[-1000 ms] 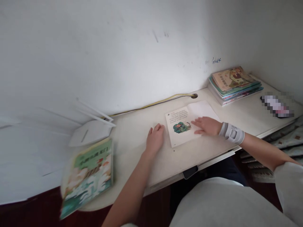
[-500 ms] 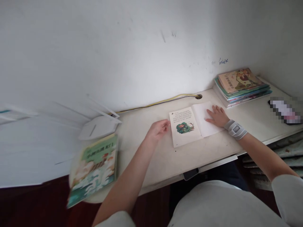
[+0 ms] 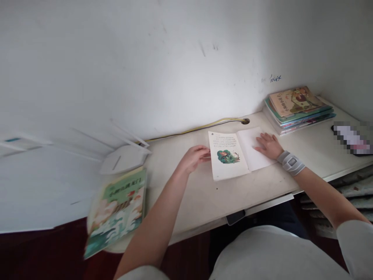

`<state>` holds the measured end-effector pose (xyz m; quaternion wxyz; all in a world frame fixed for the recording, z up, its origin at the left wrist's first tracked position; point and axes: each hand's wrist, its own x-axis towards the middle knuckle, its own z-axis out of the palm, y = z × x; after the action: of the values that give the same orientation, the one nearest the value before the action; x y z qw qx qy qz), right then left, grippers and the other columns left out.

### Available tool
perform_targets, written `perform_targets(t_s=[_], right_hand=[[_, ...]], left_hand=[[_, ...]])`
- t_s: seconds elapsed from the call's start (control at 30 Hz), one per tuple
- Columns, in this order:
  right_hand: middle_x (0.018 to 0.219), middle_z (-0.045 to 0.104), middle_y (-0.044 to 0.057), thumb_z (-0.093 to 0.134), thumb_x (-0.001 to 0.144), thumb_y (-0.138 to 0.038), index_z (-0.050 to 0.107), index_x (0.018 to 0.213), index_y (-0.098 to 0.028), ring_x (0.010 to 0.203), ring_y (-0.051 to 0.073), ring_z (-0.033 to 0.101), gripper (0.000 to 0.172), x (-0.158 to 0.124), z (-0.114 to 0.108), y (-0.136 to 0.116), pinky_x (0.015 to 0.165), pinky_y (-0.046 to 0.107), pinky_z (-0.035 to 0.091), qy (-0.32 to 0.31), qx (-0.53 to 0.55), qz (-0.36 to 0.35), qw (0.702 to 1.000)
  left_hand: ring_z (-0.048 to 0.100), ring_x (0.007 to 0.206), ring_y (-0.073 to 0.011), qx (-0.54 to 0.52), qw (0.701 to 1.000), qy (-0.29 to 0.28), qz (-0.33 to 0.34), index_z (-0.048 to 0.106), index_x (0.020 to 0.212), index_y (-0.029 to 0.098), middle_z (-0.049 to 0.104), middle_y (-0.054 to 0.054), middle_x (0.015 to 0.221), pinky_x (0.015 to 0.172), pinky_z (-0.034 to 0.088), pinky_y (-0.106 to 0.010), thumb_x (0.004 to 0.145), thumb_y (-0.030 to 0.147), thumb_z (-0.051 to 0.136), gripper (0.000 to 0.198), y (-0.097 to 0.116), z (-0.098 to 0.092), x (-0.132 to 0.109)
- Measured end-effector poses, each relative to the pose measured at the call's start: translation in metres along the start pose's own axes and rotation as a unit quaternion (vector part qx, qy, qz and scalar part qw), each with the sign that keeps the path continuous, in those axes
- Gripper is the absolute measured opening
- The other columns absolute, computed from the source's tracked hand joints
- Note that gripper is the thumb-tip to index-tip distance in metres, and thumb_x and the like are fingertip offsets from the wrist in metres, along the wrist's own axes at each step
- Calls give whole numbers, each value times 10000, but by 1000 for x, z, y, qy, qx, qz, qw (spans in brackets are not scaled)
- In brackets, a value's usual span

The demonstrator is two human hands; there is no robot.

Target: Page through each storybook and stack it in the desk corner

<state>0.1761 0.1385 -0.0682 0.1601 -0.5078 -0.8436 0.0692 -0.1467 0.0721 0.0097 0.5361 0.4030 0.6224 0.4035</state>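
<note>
An open book (image 3: 230, 171) lies on the desk, its left page showing text and a green tree picture, its right page blank white. At the left page's outer edge is my left hand (image 3: 194, 158), fingers stretched out and slightly apart, their tips hidden behind the edge. That edge looks a little raised off the desk. My right hand (image 3: 269, 146) rests flat on the blank page with its fingers spread, and a grey band with a small square device (image 3: 292, 161) circles that wrist.
A stack of books (image 3: 300, 107) stands at the back right, near a phone (image 3: 352, 138), partly pixelated. On the left are a white router (image 3: 125, 159) with antennas and a green picture book (image 3: 119, 210) overhanging the desk edge. A yellow cable (image 3: 186, 131) runs along the wall.
My left fingers have straightened and reached behind the left page's edge, which has risen slightly. My right hand stays on the blank page. The view has shifted slightly.
</note>
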Motion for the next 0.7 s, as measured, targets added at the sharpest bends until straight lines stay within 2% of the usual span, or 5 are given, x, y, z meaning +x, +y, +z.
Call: perform_targets(t_s=[0.2,0.3,0.37,0.53,0.7], right_hand=[[1077,666,127,365,803,-716,610,1097,-173,1004,247,624,663,4,-18,0,892,413,478,178,371,66,909],[941,698,98,324,775,-766,612,1059,-182,891,246,658,711,2,-27,7,777,396,529,150,495,142,844],[893,703,86,320,786,-753,602,1065,-185,857,249,664,693,1,-31,17,747,407,539,115,525,170,826],[1178,613,140,586,730,-560,539,1183,-156,1091,296,566,608,3,-32,33,931,480,450,138,417,166,883],[1382,445,197,449,865,-409,488,1292,-103,1307,309,356,526,11,-29,-13,1074,511,261,93,59,-10,994]], left_hand=[[677,862,-206,-162,978,-117,65,507,775,175,703,-71,887,802,507,-363,705,221,633,152,46,76,-11],[674,873,-227,31,992,-58,107,490,795,183,691,-82,929,791,510,-387,796,278,545,110,53,85,-13],[654,928,-242,253,955,52,149,517,843,186,681,-92,958,830,489,-394,821,260,508,77,50,68,-17],[577,1087,-315,598,764,183,157,482,1174,107,622,-200,1124,899,439,-461,869,233,426,335,24,24,-38],[239,1384,-298,655,706,63,261,389,1338,77,328,-195,1467,1078,271,-487,935,312,318,472,-8,69,-30]])
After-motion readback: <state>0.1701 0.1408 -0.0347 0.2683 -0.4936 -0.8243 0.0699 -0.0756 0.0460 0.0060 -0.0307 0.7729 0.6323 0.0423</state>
